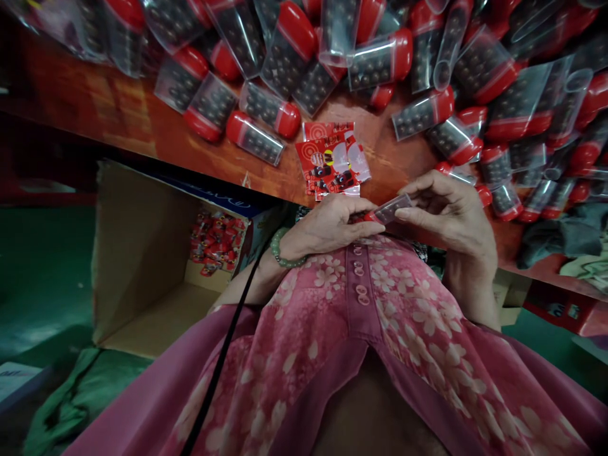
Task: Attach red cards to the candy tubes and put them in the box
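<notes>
Both hands hold one small clear tube with a red cap (390,209) just above my lap, at the near edge of the wooden table (95,101). My left hand (327,225), with a green bead bracelet on its wrist, pinches the red cap end. My right hand (446,212) grips the clear end between thumb and fingers. Right behind the hands lies a small stack of red printed labels (332,158).
A big heap of clear, red-capped tubes filled with dark pellets (294,57) covers the far and right side of the table. An open cardboard box (142,253) at my lower left holds several red packets (216,244). Green cloth lies on the floor.
</notes>
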